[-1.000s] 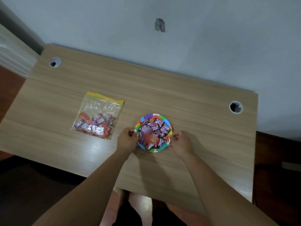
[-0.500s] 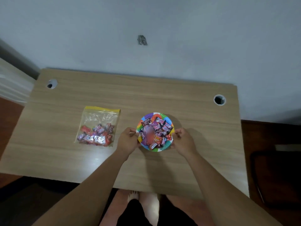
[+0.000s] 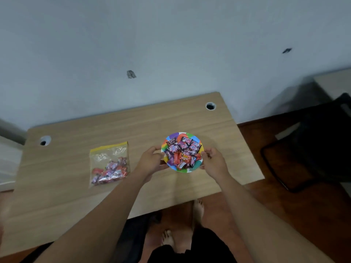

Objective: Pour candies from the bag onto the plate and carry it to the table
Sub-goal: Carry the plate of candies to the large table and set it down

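A small rainbow-rimmed paper plate (image 3: 171, 135) holds a heap of wrapped candies (image 3: 183, 152). My left hand (image 3: 150, 161) grips its left rim and my right hand (image 3: 213, 160) grips its right rim. The plate is lifted a little above the wooden desk (image 3: 76, 190), over its right part. A clear zip bag (image 3: 109, 164) with a yellow seal lies flat on the desk to the left, with several candies still inside.
The desk stands against a pale wall and has two round cable holes (image 3: 210, 106) (image 3: 44, 141). A dark chair or mat (image 3: 311, 149) sits on the reddish floor to the right. My bare feet (image 3: 198, 207) show below the desk's front edge.
Both hands have raised the plate off the desk. The view has swung right, so the desk and bag now sit further left and more floor shows on the right.
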`<control>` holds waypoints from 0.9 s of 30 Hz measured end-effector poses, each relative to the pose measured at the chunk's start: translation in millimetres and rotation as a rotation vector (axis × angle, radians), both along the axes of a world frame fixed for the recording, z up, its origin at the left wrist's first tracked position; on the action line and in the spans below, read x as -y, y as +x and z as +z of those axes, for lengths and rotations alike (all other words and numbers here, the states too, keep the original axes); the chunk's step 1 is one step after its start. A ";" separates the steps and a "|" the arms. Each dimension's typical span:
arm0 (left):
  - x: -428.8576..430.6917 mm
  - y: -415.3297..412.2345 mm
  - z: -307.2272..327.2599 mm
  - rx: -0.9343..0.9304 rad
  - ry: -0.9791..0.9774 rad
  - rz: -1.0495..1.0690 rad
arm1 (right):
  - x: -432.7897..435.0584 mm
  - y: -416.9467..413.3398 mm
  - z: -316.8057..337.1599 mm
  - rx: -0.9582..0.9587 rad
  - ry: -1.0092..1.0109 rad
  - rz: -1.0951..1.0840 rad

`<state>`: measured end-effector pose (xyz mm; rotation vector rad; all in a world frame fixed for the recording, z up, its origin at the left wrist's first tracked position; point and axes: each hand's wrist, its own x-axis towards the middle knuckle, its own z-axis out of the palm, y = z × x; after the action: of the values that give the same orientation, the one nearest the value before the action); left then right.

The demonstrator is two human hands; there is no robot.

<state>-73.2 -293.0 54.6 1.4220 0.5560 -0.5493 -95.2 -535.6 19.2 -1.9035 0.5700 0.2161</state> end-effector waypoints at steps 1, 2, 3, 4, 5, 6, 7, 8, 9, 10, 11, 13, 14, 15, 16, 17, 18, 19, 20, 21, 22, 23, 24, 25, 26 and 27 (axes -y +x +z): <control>4.1 -4.3 5.0 0.004 -0.006 -0.030 | 4.0 -10.3 6.0 0.013 -0.005 -0.022; 8.8 -8.1 9.4 0.007 -0.013 -0.059 | 8.3 -20.2 12.1 0.031 -0.007 -0.044; 14.0 -12.4 13.5 0.007 -0.022 -0.088 | 13.1 -30.4 17.1 0.043 -0.012 -0.064; 19.5 -16.6 17.0 0.008 -0.030 -0.119 | 18.3 -40.7 21.2 0.050 -0.012 -0.084; 25.9 -20.6 20.8 0.011 -0.038 -0.153 | 24.2 -50.8 25.6 0.052 -0.010 -0.106; 32.7 -24.3 24.0 0.015 -0.042 -0.191 | 30.6 -61.4 29.8 0.057 -0.007 -0.129; 40.6 -27.9 27.4 0.016 -0.047 -0.227 | 38.0 -71.7 33.3 0.056 -0.009 -0.152; 49.2 -31.1 30.5 0.016 -0.052 -0.259 | 46.0 -81.6 35.6 0.059 -0.013 -0.176; 58.9 -34.8 33.4 0.016 -0.056 -0.290 | 54.6 -92.0 38.4 0.059 -0.015 -0.197; 69.5 -38.8 36.4 0.017 -0.058 -0.321 | 63.6 -102.8 41.9 0.065 -0.013 -0.221; 80.6 -42.8 39.7 0.018 -0.059 -0.349 | 72.8 -113.0 44.8 0.064 -0.013 -0.243; 104.4 -50.8 45.2 0.018 -0.060 -0.401 | 90.6 -133.1 53.2 0.068 0.004 -0.314; 116.7 -54.7 47.5 0.020 -0.063 -0.430 | 100.3 -143.0 56.9 0.075 0.014 -0.354; 129.5 -58.7 49.6 0.024 -0.065 -0.461 | 110.6 -152.9 60.3 0.078 0.015 -0.388; 142.6 -63.0 52.4 0.026 -0.067 -0.490 | 120.8 -163.0 63.6 0.085 0.014 -0.416; 156.2 -67.7 55.4 0.025 -0.068 -0.514 | 131.5 -172.8 66.3 0.091 0.009 -0.439; 170.1 -72.7 58.6 0.023 -0.069 -0.534 | 142.4 -182.6 68.4 0.105 0.012 -0.463; 184.6 -78.4 62.2 0.023 -0.069 -0.552 | 153.5 -192.1 71.1 0.118 0.011 -0.483; 199.4 -84.8 65.8 0.026 -0.068 -0.573 | 165.2 -201.6 73.3 0.132 0.006 -0.502; 214.4 -91.3 68.9 0.030 -0.067 -0.594 | 177.2 -211.1 75.6 0.138 -0.005 -0.519; 229.5 -97.9 71.4 0.034 -0.067 -0.616 | 189.2 -220.8 78.3 0.145 -0.008 -0.534; 244.8 -104.8 73.4 0.038 -0.068 -0.636 | 202.4 -230.8 80.4 0.138 -0.019 -0.545; 260.1 -112.1 75.1 0.042 -0.064 -0.653 | 215.9 -241.4 81.8 0.133 -0.029 -0.556; 276.2 -120.3 76.2 0.045 -0.058 -0.668 | 230.1 -252.4 83.5 0.125 -0.040 -0.566; 292.5 -129.1 77.5 0.048 -0.052 -0.681 | 244.7 -263.6 84.9 0.127 -0.039 -0.580; 309.4 -138.4 78.7 0.050 -0.048 -0.694 | 259.6 -274.8 86.3 0.128 -0.040 -0.596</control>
<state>-211.6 -602.4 133.3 1.5662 -0.0115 -1.0617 -370.0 -795.2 105.5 -1.6864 1.0252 -0.3017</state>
